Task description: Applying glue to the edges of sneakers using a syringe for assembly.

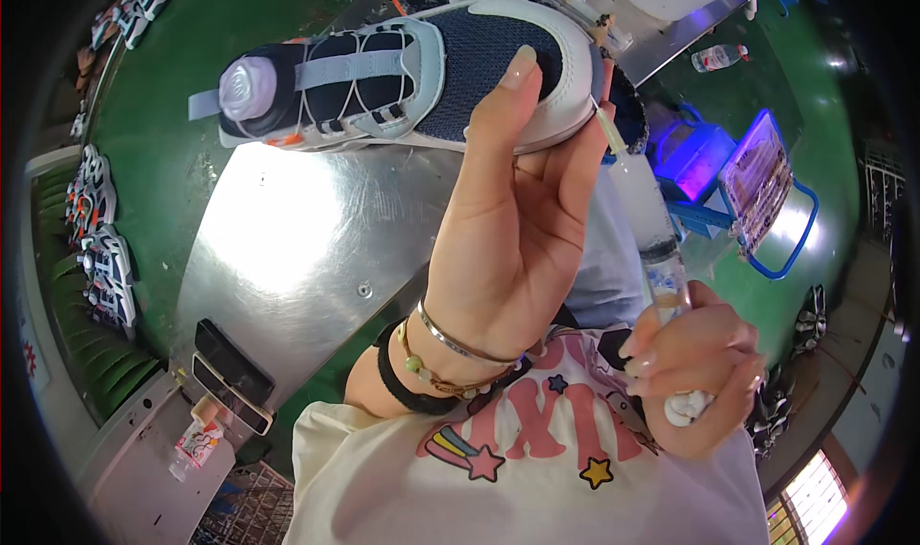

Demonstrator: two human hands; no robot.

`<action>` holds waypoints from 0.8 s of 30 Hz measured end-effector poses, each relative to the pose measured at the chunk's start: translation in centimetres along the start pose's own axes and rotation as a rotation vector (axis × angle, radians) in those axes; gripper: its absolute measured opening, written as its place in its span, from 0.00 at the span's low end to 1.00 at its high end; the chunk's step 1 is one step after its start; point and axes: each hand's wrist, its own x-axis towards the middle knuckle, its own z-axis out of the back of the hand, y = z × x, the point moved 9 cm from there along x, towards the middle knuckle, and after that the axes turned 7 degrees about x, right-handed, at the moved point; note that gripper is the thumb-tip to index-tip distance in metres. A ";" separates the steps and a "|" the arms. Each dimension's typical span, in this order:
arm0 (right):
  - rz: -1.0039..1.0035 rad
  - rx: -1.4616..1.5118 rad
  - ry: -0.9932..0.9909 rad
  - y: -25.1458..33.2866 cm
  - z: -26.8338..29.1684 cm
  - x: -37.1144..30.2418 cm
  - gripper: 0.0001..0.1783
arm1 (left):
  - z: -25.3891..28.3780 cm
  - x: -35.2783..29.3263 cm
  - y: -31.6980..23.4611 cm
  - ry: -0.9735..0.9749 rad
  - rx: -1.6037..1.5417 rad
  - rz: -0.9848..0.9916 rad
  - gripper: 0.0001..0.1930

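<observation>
My left hand [513, 219] is closed around the toe of a sneaker [479, 52], its thumb pressed on the toe cap and its fingers beneath. The sneaker has dark navy mesh, white and pale grey trim and crossed laces; crumpled white paper [251, 89] fills its opening. Toe to the right, it is held sideways above the metal table. In my right hand [695, 368] is a clear syringe [647, 210] with whitish contents, fingers wrapped about its lower barrel. Its thin needle reaches the toe's edge, where the sole meets the upper. A white round piece [687, 408] shows at the right palm.
The shiny metal table [316, 210] carries two phones [233, 377] at its near left. A small bottle [196, 449] stands beyond them. More sneakers [105, 258] line the left side. On the right are a blue-framed stool [762, 181] and a plastic bottle [719, 57] on the green floor.
</observation>
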 end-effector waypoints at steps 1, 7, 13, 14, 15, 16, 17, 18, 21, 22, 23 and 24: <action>0.010 0.013 0.001 -0.2 -0.1 -0.2 0.30 | -0.2 -0.2 -0.1 -0.009 0.004 0.010 0.15; 0.059 0.005 -0.030 -0.3 -0.1 -0.8 0.26 | -0.3 -0.6 -0.1 -0.103 0.064 -0.013 0.16; 0.081 0.039 -0.124 0.2 0.4 -0.5 0.25 | -1.4 -0.5 -0.9 -0.016 0.034 -0.046 0.16; 0.108 0.109 -0.123 0.2 0.7 -0.7 0.26 | -1.0 -0.3 -1.9 -0.029 0.044 -0.083 0.17; 0.159 0.077 -0.124 0.7 1.1 -0.7 0.26 | -0.7 0.1 -2.5 -0.025 0.049 -0.105 0.18; 0.173 0.039 -0.118 1.6 1.6 -0.3 0.26 | -0.3 0.5 -2.6 -0.019 -0.001 -0.046 0.19; 0.189 -0.015 -0.124 2.0 2.6 0.1 0.27 | 0.4 1.5 -2.9 -0.011 -0.043 0.033 0.20; 0.155 -0.005 -0.088 2.3 2.2 1.0 0.27 | -0.9 0.2 -6.0 0.150 -0.214 -0.007 0.20; -0.006 0.009 -0.014 0.9 1.9 2.2 0.27 | 7.8 -1.2 -21.5 0.314 0.032 -0.289 0.25; -0.071 0.018 -0.026 -0.1 2.3 2.2 0.30 | 9.7 -2.0 -26.7 0.521 0.286 -0.325 0.27; -0.153 0.027 -0.047 -1.6 2.8 2.2 0.32 | 12.3 -2.3 -32.2 0.158 0.428 -0.567 0.24; -0.244 0.040 -0.030 -3.2 3.0 2.0 0.33 | 16.6 -4.0 -38.7 -0.223 0.296 -0.968 0.23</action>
